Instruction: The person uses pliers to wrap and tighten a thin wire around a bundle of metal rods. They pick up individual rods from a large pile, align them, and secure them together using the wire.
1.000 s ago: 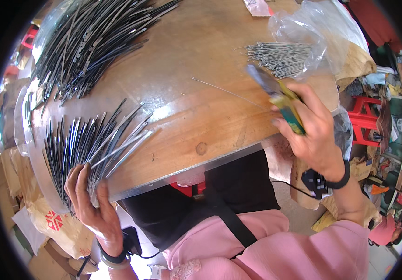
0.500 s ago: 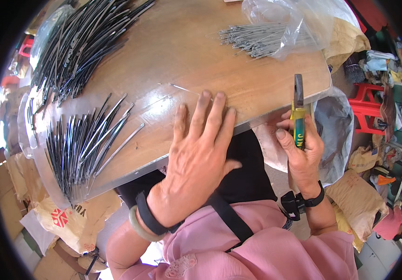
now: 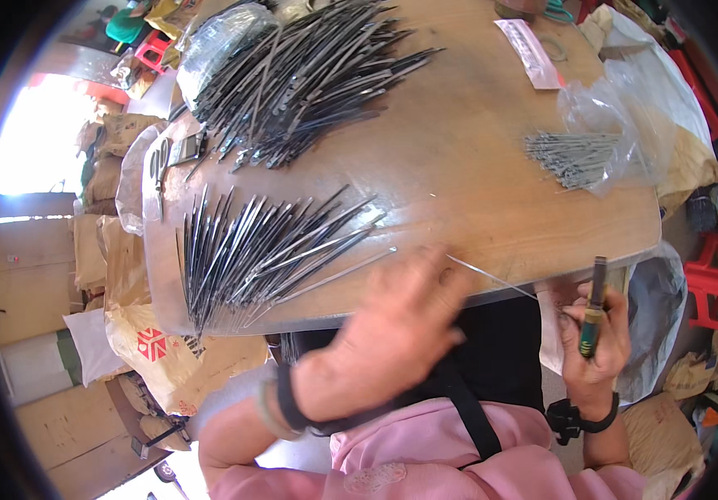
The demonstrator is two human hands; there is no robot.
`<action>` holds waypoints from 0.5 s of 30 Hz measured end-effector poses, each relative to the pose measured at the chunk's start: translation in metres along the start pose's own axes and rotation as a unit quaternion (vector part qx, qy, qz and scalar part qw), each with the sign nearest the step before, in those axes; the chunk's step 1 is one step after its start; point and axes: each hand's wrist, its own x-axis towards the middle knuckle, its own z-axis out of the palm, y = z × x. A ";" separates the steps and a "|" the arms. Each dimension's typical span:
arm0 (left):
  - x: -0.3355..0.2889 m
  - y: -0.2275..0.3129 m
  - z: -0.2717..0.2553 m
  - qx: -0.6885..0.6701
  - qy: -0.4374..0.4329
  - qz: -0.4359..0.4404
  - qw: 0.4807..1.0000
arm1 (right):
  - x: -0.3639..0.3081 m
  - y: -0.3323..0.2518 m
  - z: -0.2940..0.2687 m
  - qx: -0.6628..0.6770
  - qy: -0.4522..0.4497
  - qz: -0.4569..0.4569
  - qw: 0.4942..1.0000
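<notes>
Green-handled pliers point(image 3: 595, 316) sit in the right hand point(image 3: 595, 367) — left hand point(image 3: 392, 325) blurred.

two bare hands point(image 3: 405, 321) point(image 3: 596, 346), one pair of pliers point(image 3: 594, 317), two dark metal-strip heaps point(image 3: 300, 92) point(image 3: 246, 258), one wire bundle point(image 3: 571, 157) at two o'clock, one pair of scissors point(image 3: 159, 177) at ten

Glossy metal strips point(image 3: 263, 254), smooth wooden tabletop point(image 3: 480, 108)
</notes>
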 end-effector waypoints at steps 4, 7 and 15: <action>0.028 -0.076 -0.058 -0.049 0.261 -0.064 0.962 | 0.040 -0.004 -0.004 0.130 -0.011 0.084 0.988; 0.030 -0.118 -0.082 0.016 0.376 -0.101 0.921 | 0.051 0.004 0.008 0.321 -0.015 0.208 0.924; 0.054 -0.166 -0.074 0.324 0.334 -0.041 0.884 | 0.067 0.008 0.025 0.674 -0.076 0.391 0.622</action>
